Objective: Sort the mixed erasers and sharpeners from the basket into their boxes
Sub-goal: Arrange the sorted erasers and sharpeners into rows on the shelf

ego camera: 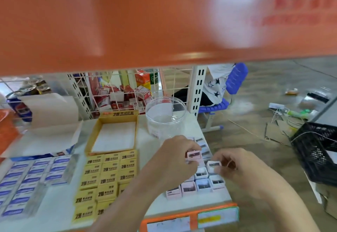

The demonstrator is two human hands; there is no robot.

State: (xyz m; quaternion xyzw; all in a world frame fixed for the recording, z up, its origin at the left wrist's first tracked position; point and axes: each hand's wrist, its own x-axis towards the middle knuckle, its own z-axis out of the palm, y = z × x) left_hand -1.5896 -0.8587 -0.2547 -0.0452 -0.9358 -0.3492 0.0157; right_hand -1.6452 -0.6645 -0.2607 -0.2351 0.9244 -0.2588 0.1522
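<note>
On the white shelf (60, 211) several pastel sharpeners (202, 184) lie in rows at the right. My left hand (175, 158) pinches a pink sharpener (194, 154) above them. Just to its right, my right hand (235, 166) pinches a white sharpener (213, 166). Yellow 2B erasers (107, 177) are laid out in rows in the middle, with their open yellow box (113, 133) behind them. Blue-and-white erasers (29, 177) fill the left. A clear round plastic tub (165, 116) stands behind my hands, with nothing visible inside.
An orange shelf panel (145, 22) hangs overhead and blocks the upper view. A white wire rack (118, 93) with red-and-white boxes stands behind. A white open box (52, 122) sits back left. Off the shelf's right edge are a black crate (317, 151), a blue chair (235, 80) and floor clutter.
</note>
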